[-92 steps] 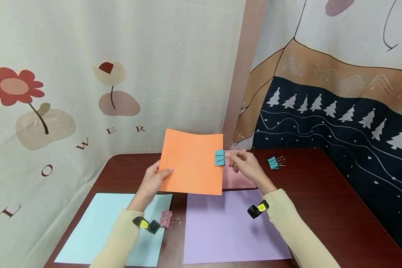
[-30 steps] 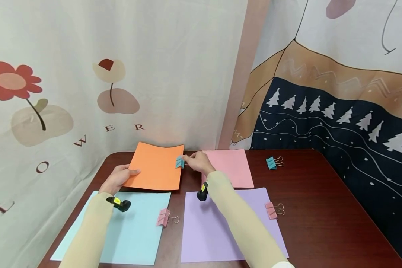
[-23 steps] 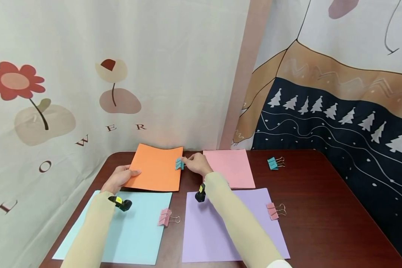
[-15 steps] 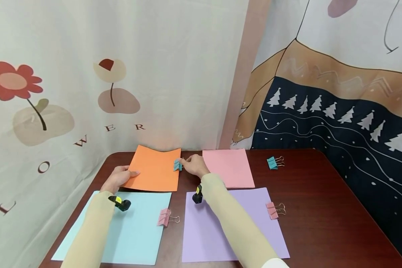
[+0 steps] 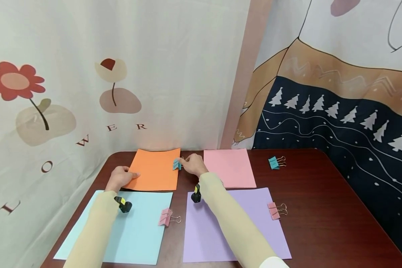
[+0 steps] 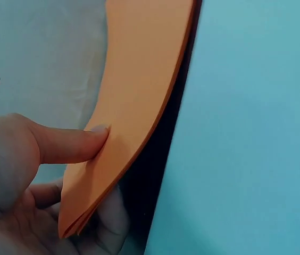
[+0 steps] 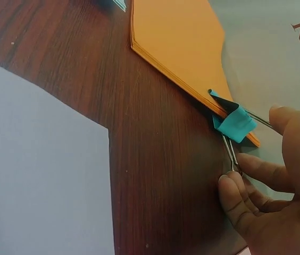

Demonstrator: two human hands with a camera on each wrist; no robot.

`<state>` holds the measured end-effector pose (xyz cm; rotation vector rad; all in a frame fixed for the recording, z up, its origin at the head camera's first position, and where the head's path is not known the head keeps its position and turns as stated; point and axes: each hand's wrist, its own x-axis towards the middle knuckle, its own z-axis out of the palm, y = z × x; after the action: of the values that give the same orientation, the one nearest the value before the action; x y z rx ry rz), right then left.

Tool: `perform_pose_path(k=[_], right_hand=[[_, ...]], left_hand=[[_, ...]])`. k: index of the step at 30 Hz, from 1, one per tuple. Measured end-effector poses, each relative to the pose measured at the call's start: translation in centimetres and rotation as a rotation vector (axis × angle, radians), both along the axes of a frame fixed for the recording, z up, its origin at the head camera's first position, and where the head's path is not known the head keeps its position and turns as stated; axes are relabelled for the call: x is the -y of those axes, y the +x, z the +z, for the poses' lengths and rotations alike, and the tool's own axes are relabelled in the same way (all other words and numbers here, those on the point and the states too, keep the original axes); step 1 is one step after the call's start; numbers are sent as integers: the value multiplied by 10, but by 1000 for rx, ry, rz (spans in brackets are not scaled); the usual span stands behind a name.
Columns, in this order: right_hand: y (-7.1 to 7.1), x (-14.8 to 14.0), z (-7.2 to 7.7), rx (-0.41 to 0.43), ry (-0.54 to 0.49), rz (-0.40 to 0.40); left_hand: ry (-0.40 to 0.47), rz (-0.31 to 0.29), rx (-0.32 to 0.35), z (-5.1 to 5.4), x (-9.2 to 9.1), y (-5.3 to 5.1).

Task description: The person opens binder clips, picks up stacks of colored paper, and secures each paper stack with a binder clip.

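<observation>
A stack of orange paper lies at the back left of the table, its left end bent up in the left wrist view. There my left hand pinches it, thumb on top and fingers beneath. A teal binder clip sits on the stack's right edge. My right hand holds this clip by its wire handles; in the right wrist view the thumb is at the upper handle and the fingers are at the lower one. The clip's body straddles the orange sheets.
Light blue paper with a pink binder clip lies front left. Purple paper with another pink clip lies beside it. Pink paper is at the back, right of my right hand. A loose teal clip rests farther right.
Both hands have brought the raised orange stack, with its teal clip, down and left to the back of the table. In the last second it has sunk slightly lower and flatter.
</observation>
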<state>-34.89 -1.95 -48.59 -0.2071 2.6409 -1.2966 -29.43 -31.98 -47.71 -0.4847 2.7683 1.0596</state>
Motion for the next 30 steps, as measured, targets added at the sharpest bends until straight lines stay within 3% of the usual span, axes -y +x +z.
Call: perform_pose_path(k=[5, 9, 14, 18, 23, 30], right_hand=[[0, 2, 0, -29, 12, -1], [0, 2, 0, -48, 28, 6], [1, -1, 3, -39, 53, 13], [4, -5, 6, -69, 73, 42], [6, -13, 13, -110, 102, 98], [8, -30, 25, -159, 160, 151]], left_hand=[[-50, 21, -32, 2, -2, 4], [-118, 40, -14, 5, -7, 7], [-231, 38, 59, 12, -15, 10], [-285, 69, 105, 18, -24, 13], [-270, 84, 83, 18, -26, 16], [-174, 9, -40, 18, -26, 20]])
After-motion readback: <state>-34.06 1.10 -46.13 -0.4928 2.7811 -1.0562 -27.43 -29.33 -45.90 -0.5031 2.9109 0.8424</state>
